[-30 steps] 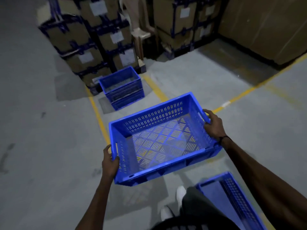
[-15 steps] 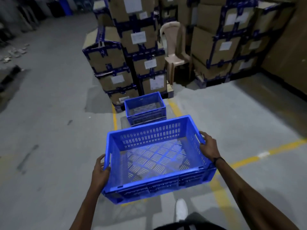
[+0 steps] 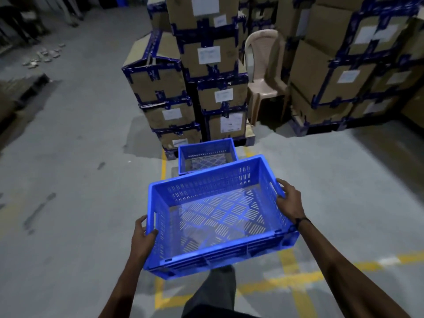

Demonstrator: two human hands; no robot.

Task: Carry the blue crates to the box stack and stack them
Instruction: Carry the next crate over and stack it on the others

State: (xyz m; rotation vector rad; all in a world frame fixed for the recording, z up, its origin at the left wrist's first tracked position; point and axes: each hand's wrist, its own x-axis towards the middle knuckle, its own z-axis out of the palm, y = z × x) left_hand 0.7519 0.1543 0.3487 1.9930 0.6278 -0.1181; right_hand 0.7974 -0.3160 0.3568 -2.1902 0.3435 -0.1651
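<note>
I hold an empty blue slotted crate (image 3: 218,216) level in front of me, above the floor. My left hand (image 3: 143,235) grips its left end at the handle slot. My right hand (image 3: 289,200) grips its right end. A pile of blue crates (image 3: 206,154) sits on the floor just beyond the held one, partly hidden behind its far wall. That pile stands at the foot of the box stack (image 3: 195,88), brown cartons bound with blue tape and white labels.
A beige plastic chair (image 3: 263,74) stands between the box stack and a second stack of cartons (image 3: 344,72) on the right. Yellow lines (image 3: 286,281) mark the grey concrete floor. My dark trouser leg (image 3: 218,294) shows below the crate. Small debris (image 3: 43,55) lies far left.
I have walked closer to the box stack with the crate in both hands. The floor pile and the cartons now look nearer and more centred. The crate behind me at the lower right has left view.
</note>
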